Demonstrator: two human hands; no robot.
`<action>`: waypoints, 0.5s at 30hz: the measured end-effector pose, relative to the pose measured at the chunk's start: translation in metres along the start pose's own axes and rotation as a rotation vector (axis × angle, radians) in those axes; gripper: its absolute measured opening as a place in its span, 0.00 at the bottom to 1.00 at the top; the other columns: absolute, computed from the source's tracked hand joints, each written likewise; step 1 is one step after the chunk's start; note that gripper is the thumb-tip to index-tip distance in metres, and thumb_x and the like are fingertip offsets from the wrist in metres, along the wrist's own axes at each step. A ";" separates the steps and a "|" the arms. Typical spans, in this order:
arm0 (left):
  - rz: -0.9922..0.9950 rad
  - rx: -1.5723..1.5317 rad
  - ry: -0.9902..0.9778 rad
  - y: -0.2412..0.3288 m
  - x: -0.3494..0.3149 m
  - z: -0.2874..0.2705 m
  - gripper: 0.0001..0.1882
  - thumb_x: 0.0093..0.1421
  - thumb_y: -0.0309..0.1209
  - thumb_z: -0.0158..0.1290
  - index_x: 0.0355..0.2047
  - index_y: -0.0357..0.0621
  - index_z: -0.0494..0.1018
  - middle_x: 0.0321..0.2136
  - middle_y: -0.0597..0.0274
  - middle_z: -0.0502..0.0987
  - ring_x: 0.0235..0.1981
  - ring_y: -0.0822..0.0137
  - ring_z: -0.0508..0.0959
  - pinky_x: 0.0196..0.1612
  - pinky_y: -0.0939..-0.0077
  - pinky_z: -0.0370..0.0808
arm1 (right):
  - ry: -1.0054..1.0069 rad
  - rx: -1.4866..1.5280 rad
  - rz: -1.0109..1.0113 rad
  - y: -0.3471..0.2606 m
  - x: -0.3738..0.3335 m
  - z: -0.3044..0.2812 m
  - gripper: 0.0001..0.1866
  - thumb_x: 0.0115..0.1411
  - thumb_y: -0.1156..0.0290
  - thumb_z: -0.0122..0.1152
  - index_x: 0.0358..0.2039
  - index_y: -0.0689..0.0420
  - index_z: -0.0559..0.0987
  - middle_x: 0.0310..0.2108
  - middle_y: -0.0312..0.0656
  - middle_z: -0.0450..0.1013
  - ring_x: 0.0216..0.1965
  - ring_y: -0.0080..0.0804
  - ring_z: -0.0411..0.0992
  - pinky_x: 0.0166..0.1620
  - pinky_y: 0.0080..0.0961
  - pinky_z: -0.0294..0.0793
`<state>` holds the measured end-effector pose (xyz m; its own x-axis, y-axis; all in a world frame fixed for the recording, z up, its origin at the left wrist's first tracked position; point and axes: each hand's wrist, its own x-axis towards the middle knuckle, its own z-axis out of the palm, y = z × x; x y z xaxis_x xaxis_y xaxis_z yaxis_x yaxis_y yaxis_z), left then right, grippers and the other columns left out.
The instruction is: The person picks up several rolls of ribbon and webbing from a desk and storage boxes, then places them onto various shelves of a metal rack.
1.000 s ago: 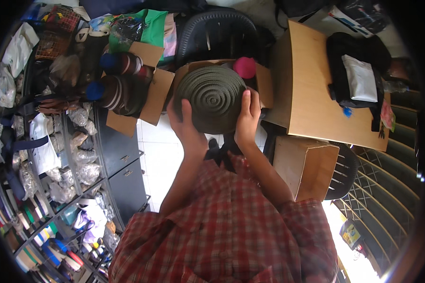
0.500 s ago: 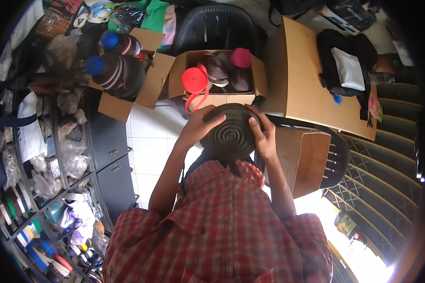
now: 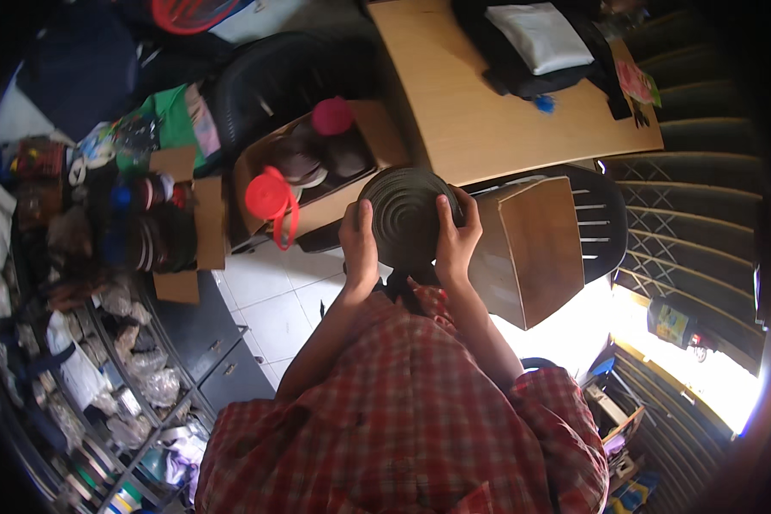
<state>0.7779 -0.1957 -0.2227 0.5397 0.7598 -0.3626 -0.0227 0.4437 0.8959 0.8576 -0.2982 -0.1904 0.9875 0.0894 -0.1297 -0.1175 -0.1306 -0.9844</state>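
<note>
A large round coil of dark strap, wound in concentric rings, is held up in front of my chest. My left hand grips its left edge, thumb up on the face. On the opposite edge my right hand is closed the same way. Just beyond, to the left, stands an open cardboard box. It contains dark rolls, a pink roll and a red roll whose loose end hangs over the box's side.
At far right lies a wooden tabletop with a silver package on black fabric. A brown carton rests on a black chair. Another open carton with large spools stands left, above a dark cabinet and crowded shelves.
My view has turned to the right, so the boxes appear farther left. Both hands still hold the coil; my left hand now sits lower on its side with the thumb pointing up.
</note>
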 end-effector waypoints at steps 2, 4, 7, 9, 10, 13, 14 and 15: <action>-0.008 0.079 -0.027 -0.009 0.010 0.030 0.18 0.67 0.41 0.46 0.25 0.40 0.65 0.22 0.69 0.59 0.27 0.74 0.58 0.34 0.78 0.59 | 0.057 0.000 -0.036 0.007 0.029 -0.016 0.17 0.59 0.67 0.63 0.44 0.65 0.76 0.38 0.43 0.75 0.41 0.26 0.71 0.47 0.23 0.69; -0.073 0.057 -0.059 -0.019 0.019 0.059 0.16 0.68 0.41 0.45 0.30 0.40 0.68 0.26 0.68 0.64 0.30 0.74 0.61 0.38 0.78 0.61 | 0.085 -0.015 0.016 0.010 0.054 -0.029 0.17 0.58 0.67 0.64 0.43 0.65 0.76 0.37 0.43 0.75 0.40 0.26 0.71 0.47 0.23 0.69; -0.107 0.221 -0.044 -0.037 0.039 0.101 0.21 0.67 0.43 0.44 0.49 0.37 0.68 0.45 0.57 0.70 0.49 0.66 0.67 0.55 0.73 0.60 | 0.141 -0.033 0.016 0.052 0.104 -0.044 0.17 0.57 0.66 0.64 0.43 0.64 0.76 0.37 0.46 0.75 0.40 0.30 0.72 0.47 0.26 0.69; -0.144 0.294 -0.024 -0.059 0.063 0.122 0.23 0.67 0.44 0.44 0.52 0.36 0.66 0.48 0.55 0.70 0.52 0.64 0.66 0.57 0.71 0.59 | 0.166 -0.154 -0.101 0.069 0.137 -0.052 0.16 0.58 0.64 0.63 0.42 0.61 0.76 0.39 0.51 0.71 0.41 0.41 0.71 0.47 0.33 0.68; -0.170 0.352 -0.006 -0.073 0.076 0.130 0.25 0.67 0.44 0.44 0.54 0.36 0.65 0.50 0.53 0.70 0.55 0.61 0.66 0.58 0.69 0.58 | 0.166 -0.154 -0.089 0.075 0.150 -0.055 0.16 0.58 0.64 0.63 0.42 0.61 0.76 0.39 0.51 0.71 0.41 0.41 0.71 0.47 0.33 0.68; -0.085 0.451 -0.085 -0.095 0.112 0.154 0.29 0.65 0.46 0.46 0.56 0.34 0.65 0.53 0.48 0.67 0.57 0.58 0.65 0.59 0.68 0.58 | 0.198 -0.259 -0.048 0.095 0.185 -0.059 0.15 0.60 0.63 0.60 0.42 0.61 0.76 0.40 0.52 0.69 0.45 0.48 0.68 0.48 0.37 0.67; -0.013 0.519 -0.108 -0.098 0.119 0.161 0.27 0.65 0.44 0.46 0.55 0.35 0.67 0.49 0.46 0.69 0.55 0.55 0.66 0.57 0.67 0.61 | 0.187 -0.261 -0.032 0.100 0.194 -0.060 0.15 0.60 0.63 0.60 0.42 0.61 0.76 0.40 0.52 0.69 0.45 0.48 0.68 0.48 0.37 0.67; -0.018 0.525 -0.099 -0.102 0.127 0.167 0.27 0.65 0.44 0.46 0.55 0.35 0.67 0.49 0.46 0.69 0.55 0.55 0.66 0.57 0.67 0.61 | 0.211 -0.282 -0.073 0.104 0.204 -0.059 0.15 0.61 0.62 0.58 0.41 0.61 0.76 0.40 0.51 0.70 0.42 0.46 0.69 0.47 0.36 0.67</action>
<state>0.9890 -0.2238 -0.3173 0.6137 0.6945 -0.3756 0.3978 0.1391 0.9069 1.0528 -0.3523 -0.3123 0.9956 -0.0937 -0.0039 -0.0413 -0.4010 -0.9151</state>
